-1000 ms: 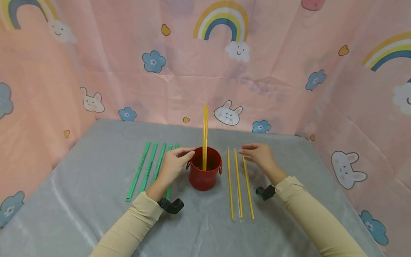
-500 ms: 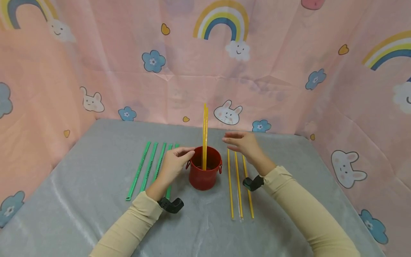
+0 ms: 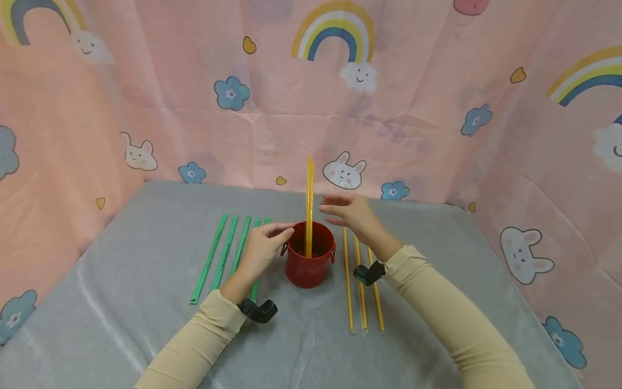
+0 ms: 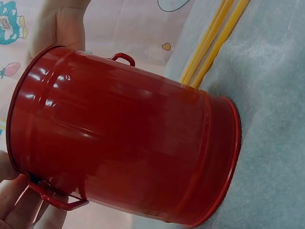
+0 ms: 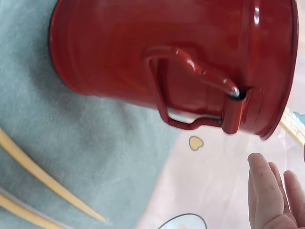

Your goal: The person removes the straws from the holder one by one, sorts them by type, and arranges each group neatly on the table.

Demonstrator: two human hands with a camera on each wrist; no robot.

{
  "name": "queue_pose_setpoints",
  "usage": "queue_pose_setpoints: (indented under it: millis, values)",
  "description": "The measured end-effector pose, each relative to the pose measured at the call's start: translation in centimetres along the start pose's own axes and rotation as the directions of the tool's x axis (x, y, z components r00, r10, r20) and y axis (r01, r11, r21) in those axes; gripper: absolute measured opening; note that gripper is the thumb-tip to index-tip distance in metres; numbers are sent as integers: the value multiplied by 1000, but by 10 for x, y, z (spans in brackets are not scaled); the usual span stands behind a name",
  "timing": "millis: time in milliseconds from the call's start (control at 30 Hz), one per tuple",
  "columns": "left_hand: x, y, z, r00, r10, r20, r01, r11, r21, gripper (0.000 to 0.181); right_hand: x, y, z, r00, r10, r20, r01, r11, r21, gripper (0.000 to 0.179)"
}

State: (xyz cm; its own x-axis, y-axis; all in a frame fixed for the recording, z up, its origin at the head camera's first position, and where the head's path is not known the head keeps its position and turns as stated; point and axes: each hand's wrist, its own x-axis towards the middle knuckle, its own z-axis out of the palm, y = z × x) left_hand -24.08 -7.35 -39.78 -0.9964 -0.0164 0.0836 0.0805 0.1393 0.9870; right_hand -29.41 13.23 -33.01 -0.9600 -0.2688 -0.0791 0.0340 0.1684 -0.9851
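A red metal bucket [image 3: 307, 273] with small side handles stands upright mid-table, and a few yellow straws [image 3: 309, 208] rise out of it. My left hand [image 3: 262, 246] pinches its left rim; in the left wrist view those fingers [image 4: 21, 202] sit by the rim and handle. My right hand [image 3: 352, 213] is raised just right of the upright straws, above the bucket's far right rim, with fingers extended and nothing held. From the right wrist view, its fingers [image 5: 269, 191] appear apart from the bucket [image 5: 157, 52].
Three yellow straws [image 3: 349, 292] in clear wrappers lie side by side right of the bucket, partly under the right forearm. Several green wrapped straws [image 3: 211, 259] lie to the left, some behind the left hand. A patterned pink cloth [image 3: 272, 140] hangs around the grey table [image 3: 126, 302].
My right hand has moved left and away from me, from over the top ends of the yellow straws to beside those in the bucket. The left hand and bucket stay put.
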Motion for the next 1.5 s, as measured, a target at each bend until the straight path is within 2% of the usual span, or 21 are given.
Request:
queue_pose_setpoints:
  millis: [367,700,967,1200,1500]
  values:
    - [-2,1,0,1000,4,2,-4,1000,-3,23,5,0,11,1000,-2,25,2,1000,22,47]
    - [-2,3,0,1000,-13,2,13,1000,-17,26,9,3,17,1000,-12,-2,12,1000,13,41]
    - [-2,3,0,1000,-3,-6,3,1000,-6,23,12,1,22,999,5,-37,-4,1000,22,38]
    - [-5,13,0,999,-42,17,42,999,-13,25,11,-1,24,998,-17,-64,20,998,54,33]
    - [-3,3,0,1000,-15,13,16,1000,-20,26,7,-7,19,996,-29,-88,35,997,69,34]
